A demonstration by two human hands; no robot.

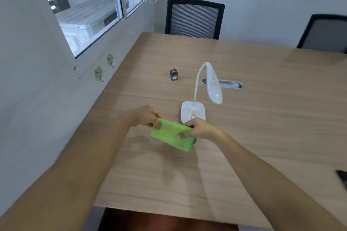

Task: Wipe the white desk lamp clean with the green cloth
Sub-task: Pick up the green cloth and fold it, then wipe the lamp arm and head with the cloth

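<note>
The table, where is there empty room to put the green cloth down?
Lots of bare table lies right of the white desk lamp, out to the dark object at the edge. More lies near the person, below the green cloth. It is crowded between the small metal object, the lamp and the cable slot.

Soft, matt green cloth, folded, fine nap. White desk lamp: smooth glossy plastic, yellowish staining on head and base. Long table: matt wood-grain laminate. Small grey cylindrical object: shiny metal.
</note>
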